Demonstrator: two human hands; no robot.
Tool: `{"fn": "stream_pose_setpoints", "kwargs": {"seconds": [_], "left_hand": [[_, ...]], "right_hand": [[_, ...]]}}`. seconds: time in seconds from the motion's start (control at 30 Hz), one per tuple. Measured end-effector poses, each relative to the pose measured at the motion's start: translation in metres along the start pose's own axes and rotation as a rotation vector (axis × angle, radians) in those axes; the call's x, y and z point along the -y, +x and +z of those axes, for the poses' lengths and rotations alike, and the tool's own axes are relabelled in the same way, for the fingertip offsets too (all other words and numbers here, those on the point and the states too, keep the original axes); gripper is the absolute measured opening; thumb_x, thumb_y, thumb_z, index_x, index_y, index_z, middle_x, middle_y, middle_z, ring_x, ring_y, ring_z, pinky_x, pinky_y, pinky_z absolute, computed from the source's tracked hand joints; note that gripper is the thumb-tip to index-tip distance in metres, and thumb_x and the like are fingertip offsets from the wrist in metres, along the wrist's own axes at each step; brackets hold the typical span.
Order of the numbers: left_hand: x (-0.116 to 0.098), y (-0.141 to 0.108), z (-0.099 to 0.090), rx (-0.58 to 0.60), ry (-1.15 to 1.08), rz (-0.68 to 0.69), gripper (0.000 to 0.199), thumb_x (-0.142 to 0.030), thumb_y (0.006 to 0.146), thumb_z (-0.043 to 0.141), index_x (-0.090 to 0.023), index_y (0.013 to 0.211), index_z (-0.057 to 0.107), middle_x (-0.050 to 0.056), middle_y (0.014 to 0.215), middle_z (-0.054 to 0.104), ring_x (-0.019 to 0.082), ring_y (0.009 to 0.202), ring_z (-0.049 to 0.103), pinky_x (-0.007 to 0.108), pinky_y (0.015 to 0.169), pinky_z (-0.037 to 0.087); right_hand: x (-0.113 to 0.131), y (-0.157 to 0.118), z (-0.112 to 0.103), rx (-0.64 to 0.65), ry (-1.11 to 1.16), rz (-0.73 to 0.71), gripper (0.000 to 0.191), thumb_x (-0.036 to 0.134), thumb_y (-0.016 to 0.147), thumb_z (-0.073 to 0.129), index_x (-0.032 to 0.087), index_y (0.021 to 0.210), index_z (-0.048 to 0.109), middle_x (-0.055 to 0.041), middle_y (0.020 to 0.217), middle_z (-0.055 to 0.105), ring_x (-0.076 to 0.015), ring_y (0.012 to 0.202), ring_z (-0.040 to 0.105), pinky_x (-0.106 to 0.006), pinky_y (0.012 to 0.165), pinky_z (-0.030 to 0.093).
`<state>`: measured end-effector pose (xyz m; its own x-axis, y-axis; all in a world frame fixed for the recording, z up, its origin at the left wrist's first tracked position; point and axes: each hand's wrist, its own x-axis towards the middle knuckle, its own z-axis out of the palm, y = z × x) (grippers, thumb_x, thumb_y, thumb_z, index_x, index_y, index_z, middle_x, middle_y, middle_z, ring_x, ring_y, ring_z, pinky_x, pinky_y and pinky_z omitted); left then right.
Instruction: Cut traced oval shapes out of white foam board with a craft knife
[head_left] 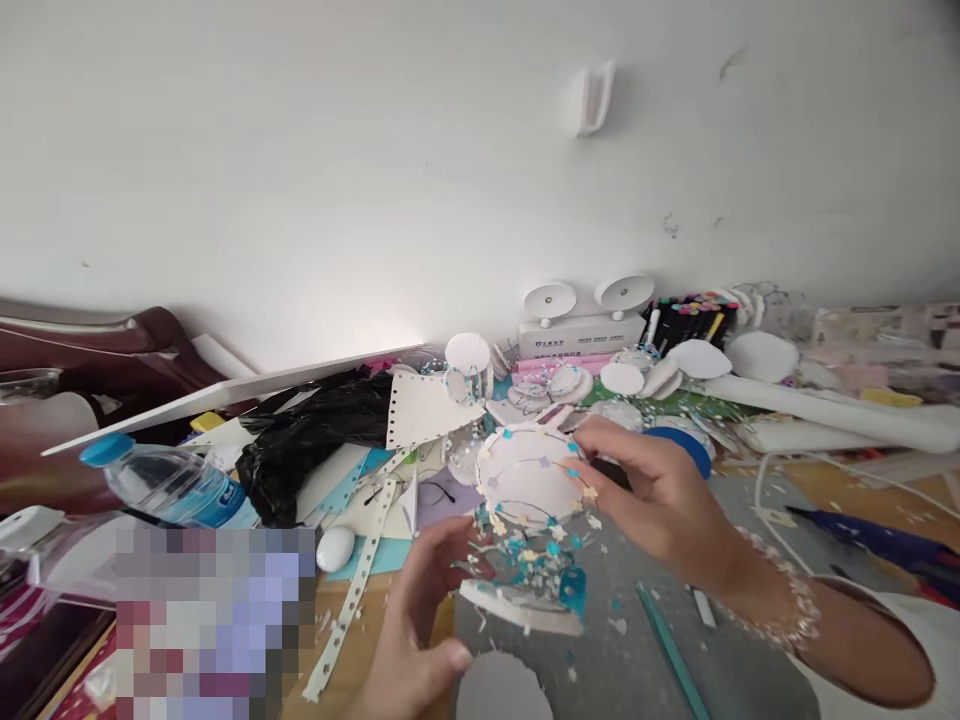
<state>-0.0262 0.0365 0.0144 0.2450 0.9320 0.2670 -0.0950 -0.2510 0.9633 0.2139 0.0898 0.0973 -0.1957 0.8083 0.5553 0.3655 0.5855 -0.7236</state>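
A white round disc (529, 475), wound with thin wire and dotted with small blue and cream stars, is held up at its right edge between the thumb and fingers of my right hand (652, 500). Blue and pale stars crowd the wires just beneath it, over a second white disc (517, 608) tilted low above the grey mat. My left hand (424, 610) curves beside these pieces with thumb and fingers apart; whether its fingertips touch the wires I cannot tell. Another pale disc (504, 690) lies on the mat below.
Star-punched paper strips (352, 590), a water bottle (180, 480) and a black plastic bag (315, 430) crowd the left. Behind stand a white box (577, 338) and several markers (690, 325). A teal stick (671, 650) and blue glue gun (877, 545) lie right.
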Motion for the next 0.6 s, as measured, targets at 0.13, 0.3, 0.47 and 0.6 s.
{"fn": "stream_pose_setpoints", "kwargs": {"seconds": [0.13,0.3,0.47,0.6], "left_hand": [[-0.023,-0.013,0.012,0.046,-0.072,0.046,0.048,-0.047,0.073,0.08,-0.031,0.115,0.065,0.003,0.096,0.073,0.016,0.08,0.069,0.021,0.07,0.054],[-0.034,-0.04,0.005,0.061,0.1,0.177,0.024,-0.027,0.08,0.078,-0.025,0.103,0.07,0.002,0.088,0.074,0.014,0.078,0.069,0.02,0.073,0.055],[-0.046,-0.057,-0.01,0.078,0.284,0.303,0.022,-0.03,0.084,0.073,-0.022,0.104,0.067,0.004,0.084,0.073,0.016,0.074,0.07,0.025,0.069,0.058],[-0.061,-0.059,-0.017,0.105,0.618,0.597,0.027,-0.017,0.09,0.065,-0.018,0.116,0.061,0.007,0.094,0.074,0.016,0.085,0.071,0.026,0.076,0.058]], "right_hand": [[0.018,-0.039,0.008,-0.015,-0.061,0.005,0.022,0.023,0.092,0.055,0.022,0.071,0.047,0.0023,0.069,0.046,-0.0136,0.069,0.045,-0.025,0.063,0.039],[0.03,-0.075,0.011,-0.082,-0.071,-0.009,0.014,0.019,0.091,0.056,0.024,0.078,0.052,0.001,0.074,0.053,-0.0156,0.074,0.052,-0.024,0.067,0.043],[0.041,-0.083,0.01,-0.199,-0.119,-0.014,0.01,0.023,0.089,0.059,0.026,0.082,0.054,0.0004,0.076,0.055,-0.0167,0.068,0.055,-0.025,0.063,0.047],[0.045,-0.089,0.009,-0.23,-0.186,-0.078,0.009,0.019,0.089,0.058,0.028,0.087,0.057,-0.0012,0.081,0.06,-0.0185,0.074,0.058,-0.027,0.069,0.051]]}}
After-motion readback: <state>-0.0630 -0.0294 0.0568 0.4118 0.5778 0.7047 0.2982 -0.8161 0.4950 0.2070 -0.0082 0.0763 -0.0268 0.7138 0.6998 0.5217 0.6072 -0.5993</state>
